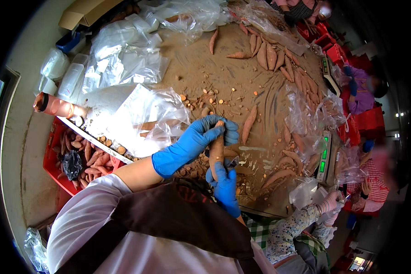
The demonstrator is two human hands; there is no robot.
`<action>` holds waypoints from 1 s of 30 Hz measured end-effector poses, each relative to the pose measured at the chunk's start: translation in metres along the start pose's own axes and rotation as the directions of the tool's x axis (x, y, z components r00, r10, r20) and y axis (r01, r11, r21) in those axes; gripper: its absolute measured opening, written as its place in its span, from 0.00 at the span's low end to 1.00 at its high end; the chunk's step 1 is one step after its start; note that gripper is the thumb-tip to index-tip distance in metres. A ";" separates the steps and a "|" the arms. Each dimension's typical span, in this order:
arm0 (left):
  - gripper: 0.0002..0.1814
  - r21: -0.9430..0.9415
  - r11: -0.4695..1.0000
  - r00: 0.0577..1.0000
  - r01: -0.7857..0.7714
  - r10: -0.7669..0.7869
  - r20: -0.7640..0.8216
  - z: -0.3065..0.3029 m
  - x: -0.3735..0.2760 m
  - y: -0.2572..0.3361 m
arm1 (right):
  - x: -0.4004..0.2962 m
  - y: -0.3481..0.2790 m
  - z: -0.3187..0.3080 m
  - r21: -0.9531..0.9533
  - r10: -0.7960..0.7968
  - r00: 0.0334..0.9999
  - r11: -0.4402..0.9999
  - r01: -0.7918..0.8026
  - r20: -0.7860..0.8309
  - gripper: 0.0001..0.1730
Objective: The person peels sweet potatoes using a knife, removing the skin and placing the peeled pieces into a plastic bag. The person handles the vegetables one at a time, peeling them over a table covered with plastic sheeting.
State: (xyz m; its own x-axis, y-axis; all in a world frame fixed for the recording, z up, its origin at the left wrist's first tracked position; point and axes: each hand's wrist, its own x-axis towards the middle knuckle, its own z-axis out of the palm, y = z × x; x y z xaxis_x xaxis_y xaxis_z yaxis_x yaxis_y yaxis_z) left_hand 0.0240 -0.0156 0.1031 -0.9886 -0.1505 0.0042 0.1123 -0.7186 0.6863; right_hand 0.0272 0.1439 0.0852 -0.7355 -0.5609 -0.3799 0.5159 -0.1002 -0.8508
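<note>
In the middle of the head view a long sweet potato (216,150) is held between both hands, one end up and away from the chest. My left hand (205,132), in a blue glove, has its fingers closed round the far end. The near end is gripped by my right hand (224,186), also in a blue glove. A small dark thing (231,162) shows beside the right fingers; what it is cannot be told. Cut root ends (210,101) lie on the soiled tabletop (191,65) beyond the hands, and a single sweet potato (249,124) lies to their right.
Clear plastic bags (123,51) cover the table's left side. A red crate (51,157) of sweet potatoes stands lower left. More sweet potatoes (267,54) are piled at the far right, near digital scales (323,156). A co-worker's gloved hands (328,202) are close at the lower right; other people work beyond.
</note>
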 end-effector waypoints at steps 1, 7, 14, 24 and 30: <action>0.14 -0.055 0.998 1.000 0.021 -0.020 0.017 0.001 0.000 0.000 | 0.000 0.000 -0.002 0.028 0.014 1.000 1.000 -0.015 0.025 0.11; 0.15 -0.156 0.981 0.992 0.116 -0.107 0.065 -0.001 -0.001 0.002 | 0.002 0.010 -0.013 0.094 0.025 0.999 0.995 -0.029 0.041 0.13; 0.09 -0.157 0.934 0.946 0.320 -0.306 0.107 -0.008 -0.001 -0.016 | 0.008 0.002 -0.009 0.289 0.184 0.975 0.933 -0.213 0.124 0.21; 0.09 -0.237 0.953 0.974 0.189 -0.213 -0.081 -0.032 -0.006 -0.028 | 0.122 0.002 -0.105 -0.696 -0.480 0.739 0.718 0.021 -0.473 0.24; 0.08 -0.291 0.916 0.949 0.276 -0.308 -0.070 -0.035 -0.006 -0.034 | 0.163 0.021 -0.141 -0.918 -0.382 0.844 0.281 -0.282 -0.376 0.24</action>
State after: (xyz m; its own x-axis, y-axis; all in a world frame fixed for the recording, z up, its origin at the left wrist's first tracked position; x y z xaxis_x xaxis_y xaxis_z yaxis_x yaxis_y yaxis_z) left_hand 0.0293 -0.0141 0.0544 -0.9656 0.0314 -0.2582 -0.1409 -0.8976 0.4178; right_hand -0.1436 0.1663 -0.0453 -0.9832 -0.1261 -0.1318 -0.0510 0.8840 -0.4648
